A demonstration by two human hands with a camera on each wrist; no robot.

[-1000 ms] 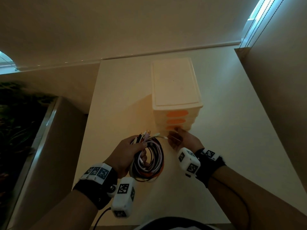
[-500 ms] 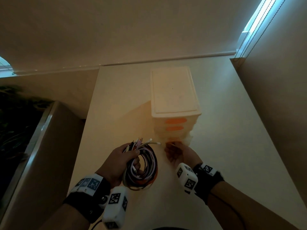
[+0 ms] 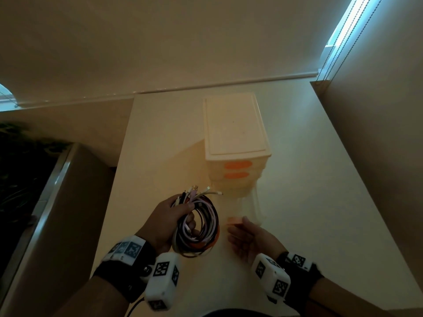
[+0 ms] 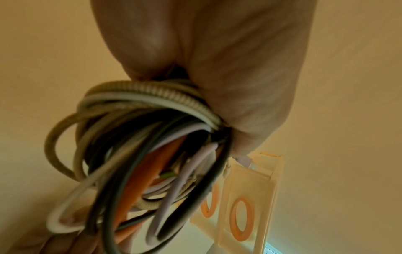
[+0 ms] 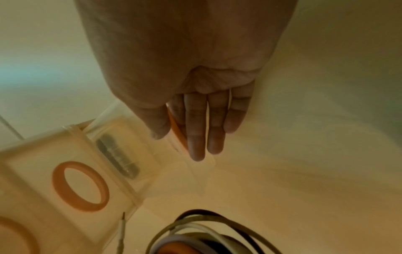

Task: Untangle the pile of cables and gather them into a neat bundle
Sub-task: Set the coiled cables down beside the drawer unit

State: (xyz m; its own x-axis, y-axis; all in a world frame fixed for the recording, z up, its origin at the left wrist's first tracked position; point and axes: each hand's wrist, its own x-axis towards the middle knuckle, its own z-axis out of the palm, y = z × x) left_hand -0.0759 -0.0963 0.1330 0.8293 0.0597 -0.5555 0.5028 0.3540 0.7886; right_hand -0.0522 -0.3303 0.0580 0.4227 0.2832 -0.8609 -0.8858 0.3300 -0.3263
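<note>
A: I see the table (image 3: 160, 138), the drawer unit (image 3: 233, 124) on it, and its bottom drawer (image 5: 152, 165) pulled out, my right hand (image 3: 249, 239) pinching the orange handle

B: And the cable bundle (image 3: 201, 225)?

A: Coiled, above the table beside the drawer, left hand (image 3: 164, 223) with its grip clamped round it. I'd open fully, then lower the coil flat, plugs tucked in

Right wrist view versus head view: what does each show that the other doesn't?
Only the right wrist view shows a dark object inside the pulled-out bottom drawer, with the right hand's fingers on its orange handle. Only the head view shows the left hand gripping the cable coil, and the drawer unit's lid. Both show the coil, the drawer unit and the right hand.
</note>
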